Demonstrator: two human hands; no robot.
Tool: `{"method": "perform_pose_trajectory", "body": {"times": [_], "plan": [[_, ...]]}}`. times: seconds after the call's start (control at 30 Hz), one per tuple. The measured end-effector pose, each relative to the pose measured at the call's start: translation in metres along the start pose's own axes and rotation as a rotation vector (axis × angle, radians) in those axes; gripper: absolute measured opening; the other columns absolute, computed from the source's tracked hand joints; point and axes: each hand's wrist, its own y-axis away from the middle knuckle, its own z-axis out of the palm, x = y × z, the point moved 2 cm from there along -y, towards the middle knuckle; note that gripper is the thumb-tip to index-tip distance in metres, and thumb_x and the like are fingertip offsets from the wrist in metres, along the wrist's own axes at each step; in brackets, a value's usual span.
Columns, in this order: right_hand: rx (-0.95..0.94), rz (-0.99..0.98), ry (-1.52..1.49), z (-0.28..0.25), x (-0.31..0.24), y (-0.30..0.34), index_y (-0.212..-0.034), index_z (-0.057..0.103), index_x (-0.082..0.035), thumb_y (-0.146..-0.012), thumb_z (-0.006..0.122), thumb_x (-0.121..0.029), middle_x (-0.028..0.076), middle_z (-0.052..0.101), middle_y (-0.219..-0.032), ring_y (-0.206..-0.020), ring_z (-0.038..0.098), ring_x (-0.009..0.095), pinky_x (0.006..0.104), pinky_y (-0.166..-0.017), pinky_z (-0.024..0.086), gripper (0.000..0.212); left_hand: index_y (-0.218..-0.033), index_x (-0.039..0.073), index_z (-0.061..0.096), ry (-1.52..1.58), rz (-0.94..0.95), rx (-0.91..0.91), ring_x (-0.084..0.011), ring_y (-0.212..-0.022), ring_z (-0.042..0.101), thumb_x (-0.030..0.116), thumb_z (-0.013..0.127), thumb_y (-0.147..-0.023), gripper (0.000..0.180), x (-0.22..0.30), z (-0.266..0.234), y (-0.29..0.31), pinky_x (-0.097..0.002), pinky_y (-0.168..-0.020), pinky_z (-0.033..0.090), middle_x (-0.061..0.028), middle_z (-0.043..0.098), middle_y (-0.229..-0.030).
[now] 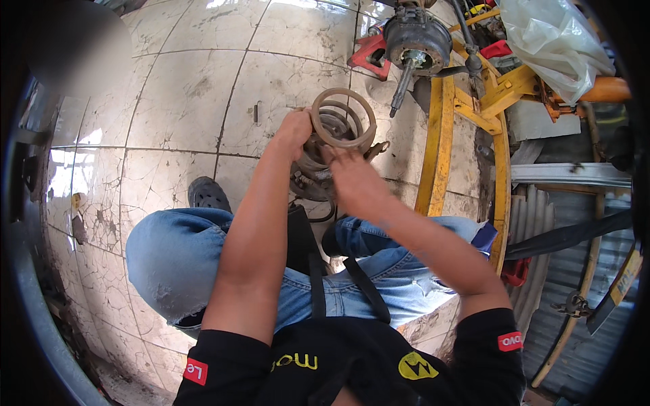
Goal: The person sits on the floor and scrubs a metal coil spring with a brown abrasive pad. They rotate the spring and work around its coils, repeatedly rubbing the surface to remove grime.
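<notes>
Here, both hands work on a rusty coil spring (340, 122) held upright over the tiled floor (183, 101).

The left hand (294, 132) closes its grip around the left side of the spring's top coil, fingers wrapped on the wire. The right hand (352, 172) lies against the spring's lower right side with its fingers stretched toward the coils; whether its grip closes on anything I cannot tell. The spring stands just in front of the person's knees, which are in blue jeans (176, 250), with a dark shoe (208, 194) beside it on the floor. Beyond the spring, near its far side, a grey wheel hub (416, 37) with a shaft sits on a yellow metal frame (440, 135). A clear plastic bag (555, 40) lies at the upper right.
</notes>
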Motion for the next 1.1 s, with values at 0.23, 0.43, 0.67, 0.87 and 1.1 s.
{"method": "perform_pose_trajectory", "body": {"times": [0.23,0.43,0.67,0.87,1.1], "plan": [[-0.066,-0.026,0.077,-0.005,-0.003,0.004,-0.135,0.047,-0.002,-0.083,0.058,-0.012,0.013,0.052,-0.133,-0.131,0.045,0.028,0.044,-0.089,0.049,0.054,-0.106,0.003,0.064,-0.119,-0.034,-0.005,-0.0186,-0.087,0.056,0.02,0.058,-0.093,0.022,-0.007,-0.013,-0.016,-0.0377,-0.077,0.047,-0.0079,0.061,-0.095],[0.02,0.021,0.198,-0.006,0.01,0.008,-0.133,0.049,-0.005,-0.087,0.053,-0.012,0.014,0.051,-0.136,-0.129,0.046,0.031,0.0438,-0.092,0.046,0.046,-0.106,0.002,0.065,-0.064,-0.041,0.022,-0.0197,-0.087,0.056,0.019,0.056,-0.094,0.022,-0.015,-0.01,-0.035,-0.0395,-0.078,0.046,-0.0087,0.062,-0.094],[0.09,-0.043,0.016,-0.003,0.023,0.01,-0.126,0.055,-0.003,-0.088,0.048,-0.008,0.016,0.052,-0.135,-0.135,0.041,0.033,0.0454,-0.108,0.038,0.039,-0.107,0.003,0.066,0.024,-0.02,-0.035,-0.0186,-0.087,0.057,0.017,0.051,-0.095,0.023,-0.001,-0.011,-0.018,-0.0356,-0.073,0.046,-0.0081,0.064,-0.095],[0.195,-0.103,-0.017,-0.006,0.046,-0.002,-0.115,0.057,-0.001,-0.082,0.053,0.0,0.016,0.054,-0.131,-0.134,0.041,0.035,0.044,-0.113,0.035,0.033,-0.123,0.003,0.057,0.194,-0.027,-0.095,-0.02,-0.096,0.058,0.035,0.048,-0.101,0.04,0.013,-0.011,-0.02,-0.0339,-0.082,0.05,-0.0128,0.061,-0.111],[0.191,-0.137,-0.02,-0.008,0.053,-0.005,-0.119,0.057,-0.009,-0.085,0.051,-0.004,0.008,0.055,-0.132,-0.139,0.036,0.029,0.0453,-0.116,0.03,0.035,-0.126,0.004,0.054,-0.27,0.139,-0.103,-0.0214,-0.097,0.055,0.042,0.059,-0.094,0.05,0.052,0.015,0.006,-0.0325,-0.08,0.046,-0.0124,0.057,-0.113]]}}
